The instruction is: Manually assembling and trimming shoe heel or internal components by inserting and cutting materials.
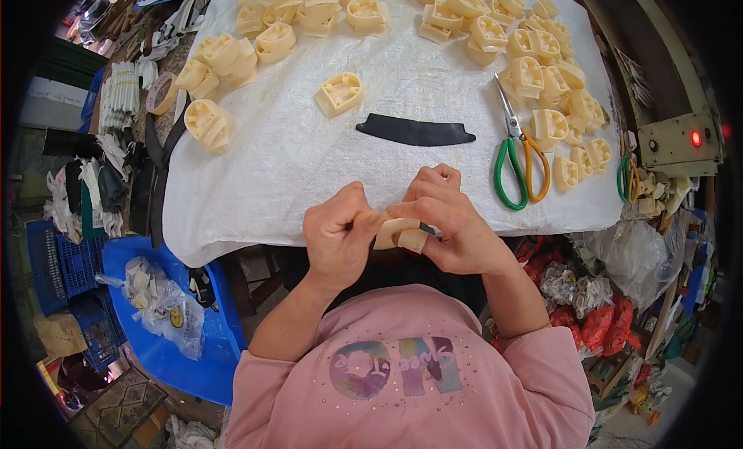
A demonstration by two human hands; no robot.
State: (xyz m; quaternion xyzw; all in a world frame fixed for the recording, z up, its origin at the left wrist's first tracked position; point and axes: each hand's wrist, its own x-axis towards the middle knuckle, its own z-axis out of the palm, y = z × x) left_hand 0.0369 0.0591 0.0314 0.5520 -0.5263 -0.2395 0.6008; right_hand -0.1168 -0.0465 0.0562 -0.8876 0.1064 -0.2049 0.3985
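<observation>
At the near edge of the covered table, my left hand (338, 231) and my right hand (457, 226) are closed on one cream plastic shoe heel (385, 237). Fingers hide much of that heel. Beige tape (412, 240) is wrapped around my right thumb. Just beyond my hands, a black curved strip (416, 131), which looks like leather, lies flat. Farther off and to its left sits a single cream heel (340, 94), hollow side up. Scissors (514, 143) with one green and one orange handle lie right of the strip, blades pointing away.
A white woven sheet (263, 162) covers the table. Piles of cream heels (534, 77) occupy its far and right parts. At lower left stands a blue bin (224, 317) with plastic bags. A machine box (681, 143) with a red light is at right, near more scissors (628, 178).
</observation>
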